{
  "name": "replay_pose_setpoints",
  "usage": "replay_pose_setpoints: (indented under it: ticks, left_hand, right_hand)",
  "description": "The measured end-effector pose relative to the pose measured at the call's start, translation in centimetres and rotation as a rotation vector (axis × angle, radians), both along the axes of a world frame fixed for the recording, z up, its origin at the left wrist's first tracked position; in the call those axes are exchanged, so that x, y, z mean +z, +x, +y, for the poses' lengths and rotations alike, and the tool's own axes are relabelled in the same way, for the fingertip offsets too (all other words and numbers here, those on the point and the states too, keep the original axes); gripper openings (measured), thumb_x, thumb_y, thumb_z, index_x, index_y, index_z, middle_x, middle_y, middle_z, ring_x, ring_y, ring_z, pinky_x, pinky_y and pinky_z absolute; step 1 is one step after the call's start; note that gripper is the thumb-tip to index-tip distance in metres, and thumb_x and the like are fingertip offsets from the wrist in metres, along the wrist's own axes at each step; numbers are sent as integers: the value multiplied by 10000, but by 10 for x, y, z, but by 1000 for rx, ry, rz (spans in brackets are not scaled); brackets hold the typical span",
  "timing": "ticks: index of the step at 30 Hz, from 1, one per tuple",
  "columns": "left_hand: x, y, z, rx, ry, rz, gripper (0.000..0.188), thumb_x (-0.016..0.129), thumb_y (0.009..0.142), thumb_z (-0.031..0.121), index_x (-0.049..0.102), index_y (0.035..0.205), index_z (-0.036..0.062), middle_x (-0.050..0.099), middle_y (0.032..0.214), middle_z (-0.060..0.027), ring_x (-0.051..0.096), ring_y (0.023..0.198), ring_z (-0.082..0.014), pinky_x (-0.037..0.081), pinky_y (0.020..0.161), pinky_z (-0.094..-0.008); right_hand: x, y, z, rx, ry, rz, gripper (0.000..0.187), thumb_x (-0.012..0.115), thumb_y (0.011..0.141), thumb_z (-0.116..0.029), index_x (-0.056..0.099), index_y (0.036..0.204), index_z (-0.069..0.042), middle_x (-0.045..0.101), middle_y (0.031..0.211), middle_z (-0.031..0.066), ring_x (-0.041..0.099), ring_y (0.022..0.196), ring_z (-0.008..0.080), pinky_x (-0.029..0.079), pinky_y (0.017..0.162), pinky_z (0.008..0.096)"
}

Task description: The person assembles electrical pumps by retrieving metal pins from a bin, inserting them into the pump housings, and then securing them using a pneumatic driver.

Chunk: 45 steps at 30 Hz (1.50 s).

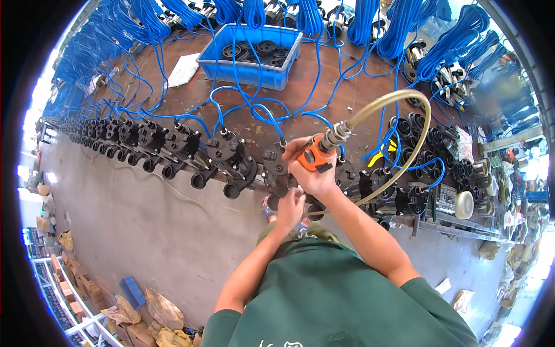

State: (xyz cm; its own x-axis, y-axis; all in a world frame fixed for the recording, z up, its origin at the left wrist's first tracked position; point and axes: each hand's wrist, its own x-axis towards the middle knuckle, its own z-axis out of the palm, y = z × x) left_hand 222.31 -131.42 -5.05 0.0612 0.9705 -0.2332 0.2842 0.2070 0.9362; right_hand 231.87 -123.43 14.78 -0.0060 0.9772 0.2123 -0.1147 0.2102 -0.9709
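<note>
My right hand (312, 173) grips an orange and black air-powered driver (318, 155), with a metal coupling and a yellowish air hose (421, 104) looping off to the right. It is held over a black pump (274, 163) at the bench's near edge. The driver's working tip is hidden by my hand. Just below, my left hand (291, 207) is closed with its fingertips together beside the pump's lower side. Whatever may be between those fingers is too small or covered to make out.
Black pumps (227, 151) with blue cables line the near edge of the brown bench (173, 110). A blue crate (272, 78) of round black parts stands farther back. To the right lie yellow-handled pliers (383, 152) and stacked black rings. Coiled blue cables (309, 17) fill the far side.
</note>
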Motion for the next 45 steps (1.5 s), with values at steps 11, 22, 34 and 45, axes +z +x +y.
replay_pose_setpoints:
  ticks: [11, 22, 34, 45]
  left_hand:
    - [-9, 20, -8, -48, 331, 214, 206, 694, 870, 100, 698, 1025, -36, 716, 932, -223, 711, 849, -363, 559, 758, -415]
    - [-30, 23, -11, 42, 556, 241, 142, 699, 867, 94, 722, 969, -1, 693, 866, -174, 674, 734, -365, 534, 633, -421]
    - [-34, 20, -5, -20, 632, 278, 106, 688, 871, 87, 720, 943, 16, 664, 799, -140, 645, 662, -359, 511, 575, -430]
    - [213, -4, 76, -71, 906, 472, 121, 678, 804, 13, 698, 922, 29, 684, 829, -127, 634, 727, -333, 516, 701, -439]
  right_hand:
    - [29, 21, -17, 46, -6, 34, 414, 587, 757, 86, 635, 1165, 28, 722, 1017, 109, 627, 772, 70, 517, 681, 224]
    - [5, 52, -36, -44, 22, -12, 316, 612, 749, 70, 663, 1058, 28, 713, 895, 96, 641, 773, 99, 528, 684, 249]
    - [4, 45, -23, 20, 26, 4, 265, 617, 743, 54, 651, 1006, 44, 685, 835, 60, 649, 766, 111, 539, 709, 277]
    - [82, 124, -58, -255, 228, 159, 381, 637, 801, 96, 618, 1165, -16, 692, 978, 134, 654, 743, 128, 554, 660, 284]
